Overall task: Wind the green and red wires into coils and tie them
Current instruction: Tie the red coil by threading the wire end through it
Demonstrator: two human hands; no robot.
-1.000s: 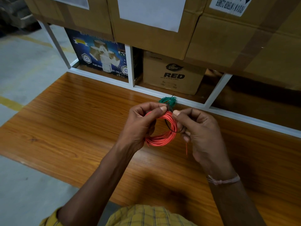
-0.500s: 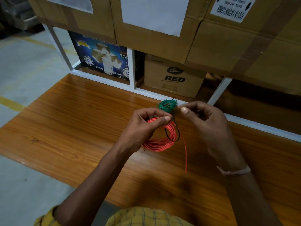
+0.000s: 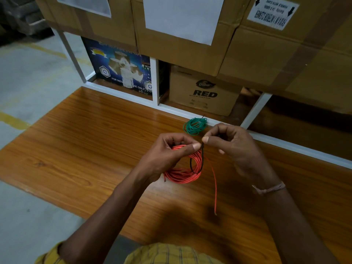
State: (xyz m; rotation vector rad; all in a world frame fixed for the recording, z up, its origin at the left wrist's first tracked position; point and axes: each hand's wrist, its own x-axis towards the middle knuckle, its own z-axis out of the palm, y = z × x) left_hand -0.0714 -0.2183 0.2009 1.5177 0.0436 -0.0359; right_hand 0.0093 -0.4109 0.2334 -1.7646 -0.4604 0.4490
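My left hand (image 3: 167, 155) grips the red wire coil (image 3: 184, 174) at its top, thumb over the strands, above the wooden table (image 3: 80, 149). A loose red tail (image 3: 214, 187) hangs from the coil down toward the table. A thin black tie (image 3: 202, 161) loops through the coil's right side. My right hand (image 3: 232, 145) pinches the upper end of that black tie between thumb and forefinger. The green wire coil (image 3: 194, 126) lies wound on the table near the back edge, just beyond both hands, with a dark tie end sticking up from it.
A white metal rack frame (image 3: 155, 80) runs along the table's back edge, holding a blue printed box (image 3: 122, 67) and a brown carton marked RED (image 3: 203, 92). Large cardboard boxes (image 3: 181, 35) sit above. Grey concrete floor (image 3: 28, 77) lies to the left.
My right hand has pulled up and to the right, drawing the black tie away from the red coil. The red tail has dropped free and hangs longer. The green coil is uncovered.
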